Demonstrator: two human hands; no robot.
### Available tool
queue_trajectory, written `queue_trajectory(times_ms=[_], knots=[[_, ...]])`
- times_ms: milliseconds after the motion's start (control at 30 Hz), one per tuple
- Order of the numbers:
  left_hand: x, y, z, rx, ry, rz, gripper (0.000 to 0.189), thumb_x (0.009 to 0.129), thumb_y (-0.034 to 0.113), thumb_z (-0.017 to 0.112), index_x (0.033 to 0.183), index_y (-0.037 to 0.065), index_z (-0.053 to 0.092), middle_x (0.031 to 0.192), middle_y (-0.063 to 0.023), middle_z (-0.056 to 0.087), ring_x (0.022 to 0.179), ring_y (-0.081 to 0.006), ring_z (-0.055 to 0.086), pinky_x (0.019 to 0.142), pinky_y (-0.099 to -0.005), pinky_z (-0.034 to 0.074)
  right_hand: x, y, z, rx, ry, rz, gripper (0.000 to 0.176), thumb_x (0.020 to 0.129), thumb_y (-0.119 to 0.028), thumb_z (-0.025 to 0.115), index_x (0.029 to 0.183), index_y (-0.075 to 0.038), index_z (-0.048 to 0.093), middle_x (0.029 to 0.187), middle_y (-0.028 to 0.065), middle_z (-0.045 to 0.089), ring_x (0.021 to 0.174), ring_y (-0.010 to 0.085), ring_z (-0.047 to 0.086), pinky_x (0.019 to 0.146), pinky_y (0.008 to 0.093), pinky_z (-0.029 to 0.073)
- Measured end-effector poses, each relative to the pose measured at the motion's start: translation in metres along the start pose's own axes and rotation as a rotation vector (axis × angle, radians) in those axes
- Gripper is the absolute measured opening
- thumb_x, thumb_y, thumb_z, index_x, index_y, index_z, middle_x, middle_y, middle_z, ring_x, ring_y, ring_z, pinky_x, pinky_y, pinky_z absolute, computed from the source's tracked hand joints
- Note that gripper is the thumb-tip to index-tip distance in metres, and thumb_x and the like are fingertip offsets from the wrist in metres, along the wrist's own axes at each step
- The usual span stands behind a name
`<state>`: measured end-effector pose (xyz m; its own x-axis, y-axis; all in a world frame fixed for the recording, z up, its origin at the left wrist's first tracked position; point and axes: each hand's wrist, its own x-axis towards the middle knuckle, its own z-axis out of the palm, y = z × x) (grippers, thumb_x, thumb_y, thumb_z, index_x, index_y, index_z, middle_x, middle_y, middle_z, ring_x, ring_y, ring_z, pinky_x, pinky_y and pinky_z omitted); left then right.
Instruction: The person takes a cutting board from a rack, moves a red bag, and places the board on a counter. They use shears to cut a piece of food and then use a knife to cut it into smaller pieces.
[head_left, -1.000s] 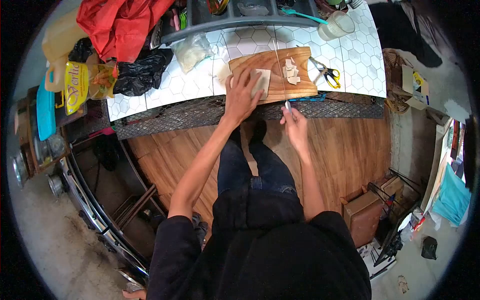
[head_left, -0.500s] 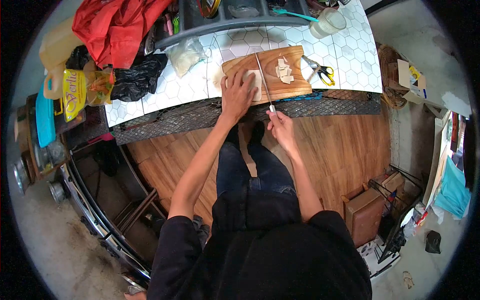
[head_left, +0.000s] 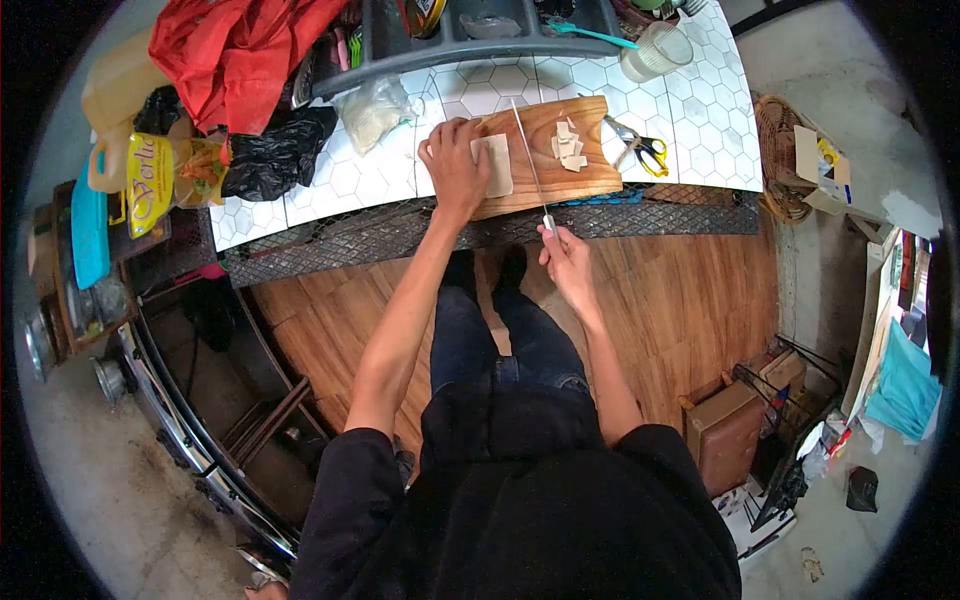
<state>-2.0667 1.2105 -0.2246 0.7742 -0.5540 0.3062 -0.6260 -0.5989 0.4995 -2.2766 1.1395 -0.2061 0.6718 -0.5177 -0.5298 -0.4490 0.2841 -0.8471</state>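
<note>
A pale, flat, dough-like sheet (head_left: 499, 166) lies on a wooden cutting board (head_left: 590, 183). My left hand (head_left: 458, 172) is at the board's left end, fingers apart, its thumb side against the sheet's left edge. In my right hand (head_left: 569, 264) is the light handle of a long knife (head_left: 531, 160), at the board's front edge. The blade points away from me across the board, just right of the sheet and apart from it. Small cut pale pieces (head_left: 569, 148) lie in a loose pile right of the blade.
Yellow-handled scissors (head_left: 650, 152) lie right of the board. A clear cup (head_left: 657, 52) and a grey tray (head_left: 450, 50) stand behind. To the left are a plastic bag of pale stuff (head_left: 374, 112), a black bag (head_left: 280, 157) and a red bag (head_left: 235, 75). The tiled counter (head_left: 330, 190) has a dark front edge.
My left hand has slid left off the sheet's top to its left edge, showing more of the sheet. The sheet now sits left of the blade with a gap. The knife has barely moved.
</note>
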Motion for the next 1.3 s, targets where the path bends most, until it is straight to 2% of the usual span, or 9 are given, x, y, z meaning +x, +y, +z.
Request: queue_trajectory(times_ms=[33,133,333,567,633,833,933,1100,1300], knots=[[-0.001,0.002,0.0,0.017,0.085,0.062,0.035,0.081,0.013,0.064,0.116,0.008,0.062,0.116,-0.0103,0.057,0.111,-0.0277,0.048,0.099,-0.0459,0.029,0.0,0.0,0.003,0.002,-0.002,0.002,0.033,0.101,-0.029,0.051,0.111,-0.001,0.064,0.064,-0.003,0.052,0.051,0.0034,0.041,0.046,0.0221,0.031],[-0.012,0.001,0.0,0.043,0.023,0.166,0.036,0.082,0.015,0.065,0.117,0.008,0.062,0.116,-0.01,0.055,0.111,-0.0273,0.047,0.1,-0.0453,0.028,-0.005,-0.002,0.009,0.007,-0.008,0.043,0.033,0.101,-0.03,0.05,0.109,-0.001,0.065,0.064,-0.003,0.051,0.056,0.0046,0.043,0.049,0.0241,0.034],[-0.016,-0.006,0.008,0.054,-0.053,0.049,0.036,0.08,0.013,0.065,0.115,0.009,0.062,0.115,-0.0082,0.056,0.112,-0.0267,0.048,0.1,-0.0447,0.026,-0.008,0.009,0.017,0.018,-0.042,0.03,0.035,0.101,-0.028,0.049,0.111,0.001,0.064,0.063,-0.0025,0.05,0.056,0.0062,0.044,0.05,0.0246,0.035],[0.003,-0.002,0.011,-0.011,0.01,-0.004,0.03,0.081,0.013,0.065,0.11,0.005,0.063,0.111,-0.0098,0.057,0.108,-0.0278,0.048,0.1,-0.047,0.027,-0.011,0.0,0.016,0.035,-0.044,0.07,0.036,0.102,-0.03,0.048,0.111,0.0,0.065,0.064,-0.0028,0.05,0.054,0.0043,0.043,0.048,0.0229,0.034],[0.005,0.0,0.011,-0.006,0.079,0.055,0.037,0.08,0.014,0.065,0.117,0.011,0.062,0.119,-0.0063,0.057,0.116,-0.0256,0.047,0.102,-0.0457,0.024,-0.011,-0.001,0.013,0.023,-0.044,0.063,0.036,0.102,-0.031,0.048,0.111,0.0,0.065,0.064,-0.0027,0.051,0.054,0.0042,0.042,0.047,0.0226,0.033],[-0.013,0.0,0.011,0.046,0.051,0.055,0.037,0.085,0.016,0.063,0.121,0.011,0.061,0.13,-0.0087,0.051,0.128,-0.0277,0.04,0.107,-0.0467,0.022,-0.013,0.005,0.014,0.06,-0.036,0.109,0.036,0.103,-0.03,0.046,0.11,0.0,0.064,0.063,-0.0025,0.051,0.052,0.0044,0.042,0.046,0.0228,0.034],[-0.018,0.0,0.015,0.101,0.072,0.054,0.036,0.088,0.018,0.061,0.123,0.011,0.06,0.133,-0.01,0.05,0.132,-0.0282,0.038,0.109,-0.0481,0.02,-0.014,0.008,0.018,0.045,-0.055,0.068,0.036,0.103,-0.03,0.045,0.109,0.0,0.064,0.062,-0.0022,0.051,0.051,0.0044,0.043,0.046,0.0226,0.034],[-0.019,0.002,0.022,0.079,0.091,0.009,0.036,0.088,0.019,0.06,0.123,0.01,0.06,0.136,-0.0103,0.048,0.134,-0.029,0.036,0.109,-0.0495,0.021,-0.016,0.013,0.025,-0.041,-0.03,0.044,0.039,0.103,-0.032,0.044,0.108,0.001,0.064,0.062,-0.0012,0.05,0.052,0.0068,0.045,0.047,0.0252,0.036],[-0.019,0.001,0.024,0.094,0.087,-0.008,0.036,0.089,0.021,0.06,0.123,0.01,0.059,0.138,-0.0104,0.047,0.134,-0.0289,0.036,0.108,-0.0493,0.022,-0.018,0.014,0.032,0.001,-0.022,0.067,0.04,0.103,-0.033,0.043,0.107,0.001,0.063,0.062,0.0001,0.051,0.052,0.0079,0.046,0.047,0.0266,0.037]])
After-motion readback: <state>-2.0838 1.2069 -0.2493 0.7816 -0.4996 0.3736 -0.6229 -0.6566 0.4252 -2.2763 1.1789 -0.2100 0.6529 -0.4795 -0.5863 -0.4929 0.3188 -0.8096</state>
